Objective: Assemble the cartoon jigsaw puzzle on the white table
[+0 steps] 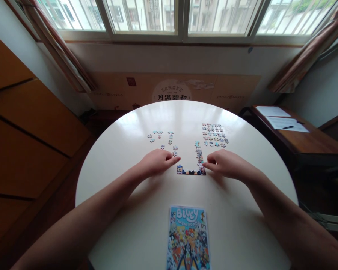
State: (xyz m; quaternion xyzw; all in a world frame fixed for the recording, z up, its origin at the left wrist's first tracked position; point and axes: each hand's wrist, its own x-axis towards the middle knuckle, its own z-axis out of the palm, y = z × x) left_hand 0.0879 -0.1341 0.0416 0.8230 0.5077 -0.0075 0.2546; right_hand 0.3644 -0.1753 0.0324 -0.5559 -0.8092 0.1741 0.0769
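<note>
An L-shaped run of joined puzzle pieces (195, 170) lies near the middle of the round white table (124, 150). My left hand (157, 162) rests on the table just left of it, fingers curled and the index finger pointing toward the bottom strip. My right hand (225, 164) lies just right of the upright strip, fingers curled, with its fingertips touching the strip's lower end. I see nothing held in either hand. Loose puzzle pieces (214, 135) are spread beyond my right hand, and a smaller scatter of pieces (163, 138) lies beyond my left.
A colourful Bluey picture card (188, 238) lies at the table's near edge. A wooden desk with papers and a pen (281, 122) stands to the right. Wooden cabinets (22, 123) line the left wall. A printed cardboard panel (171, 90) leans under the window.
</note>
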